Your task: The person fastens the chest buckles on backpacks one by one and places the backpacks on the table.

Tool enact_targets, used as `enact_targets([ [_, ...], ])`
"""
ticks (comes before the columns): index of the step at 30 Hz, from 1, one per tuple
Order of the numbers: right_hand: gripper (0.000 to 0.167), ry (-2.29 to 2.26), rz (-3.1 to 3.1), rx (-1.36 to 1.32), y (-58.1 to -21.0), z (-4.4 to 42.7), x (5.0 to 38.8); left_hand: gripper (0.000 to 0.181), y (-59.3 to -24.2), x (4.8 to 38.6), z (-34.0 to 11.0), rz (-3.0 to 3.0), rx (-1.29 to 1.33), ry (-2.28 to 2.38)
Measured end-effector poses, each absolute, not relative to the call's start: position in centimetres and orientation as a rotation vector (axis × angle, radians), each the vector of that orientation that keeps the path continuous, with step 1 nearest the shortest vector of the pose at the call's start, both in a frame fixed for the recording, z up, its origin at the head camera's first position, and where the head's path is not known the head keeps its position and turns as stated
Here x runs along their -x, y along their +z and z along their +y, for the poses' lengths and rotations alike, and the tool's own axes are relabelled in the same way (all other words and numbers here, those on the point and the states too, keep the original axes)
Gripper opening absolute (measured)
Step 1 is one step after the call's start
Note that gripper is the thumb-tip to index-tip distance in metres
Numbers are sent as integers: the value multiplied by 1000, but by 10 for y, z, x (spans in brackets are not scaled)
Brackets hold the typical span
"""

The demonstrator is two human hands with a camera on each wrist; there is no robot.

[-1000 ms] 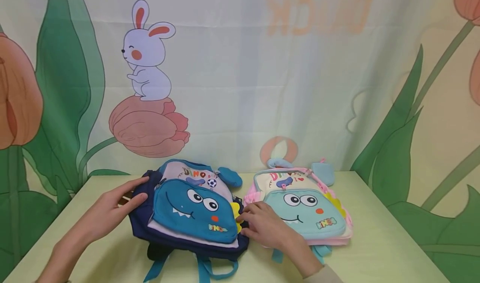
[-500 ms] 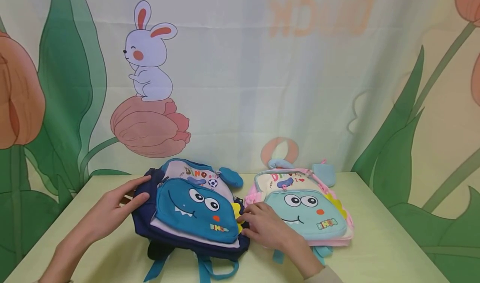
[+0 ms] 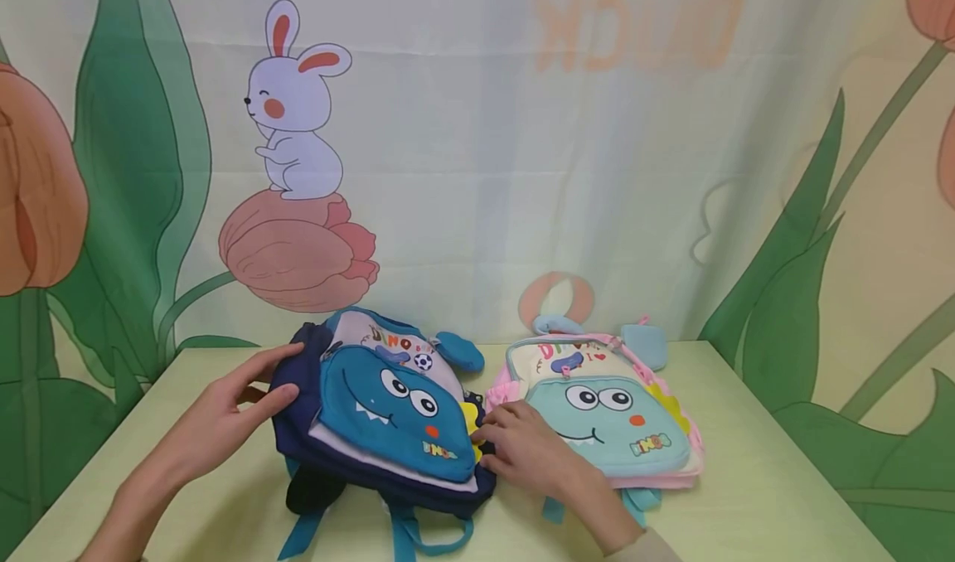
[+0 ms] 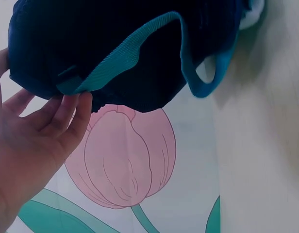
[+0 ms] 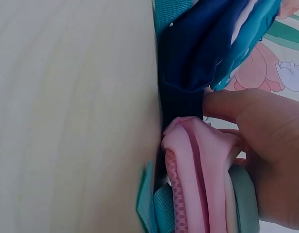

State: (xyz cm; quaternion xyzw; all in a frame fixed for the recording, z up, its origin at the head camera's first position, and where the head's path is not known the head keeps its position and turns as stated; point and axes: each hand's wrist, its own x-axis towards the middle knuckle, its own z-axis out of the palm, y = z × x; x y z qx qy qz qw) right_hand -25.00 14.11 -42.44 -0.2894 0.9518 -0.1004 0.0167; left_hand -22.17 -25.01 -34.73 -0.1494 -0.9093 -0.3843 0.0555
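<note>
A navy and teal dinosaur backpack (image 3: 395, 413) lies face up on the table, its left side raised and tilted. My left hand (image 3: 216, 417) grips that raised side, thumb in front; in the left wrist view the fingers of the left hand (image 4: 38, 131) reach under the dark fabric beside a teal strap (image 4: 120, 60). On the other side, my right hand (image 3: 530, 446) holds the backpack's right edge by the yellow spikes. The right wrist view shows the thumb of the right hand (image 5: 271, 145) against the navy side (image 5: 188, 63); its other fingertips are hidden.
A pink and mint dinosaur backpack (image 3: 612, 421) lies right of the navy one, close beside my right hand. Behind the pale table (image 3: 761, 429) hangs a curtain (image 3: 448, 147) printed with a rabbit and tulips. Teal straps (image 3: 440, 537) trail toward the table's front.
The navy backpack's left side has risen and shifted slightly right, with my left hand still gripping it. My right hand has stayed at the right edge.
</note>
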Motion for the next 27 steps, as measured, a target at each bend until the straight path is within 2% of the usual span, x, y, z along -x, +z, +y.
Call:
enact_targets([
  [7,29,-227,3007,1028,-426,139,249,60,-346,214,-246,-2627,606,-1254],
  [13,30,-241,2997,994,-426,136,247,70,-345,212,-240,-2579,718,-1336],
  [20,30,-212,2988,997,-427,133,247,74,-345,211,-236,-2555,719,-1372],
  [27,30,-211,2979,1004,-425,130,244,67,-346,209,-227,-2481,659,-1496],
])
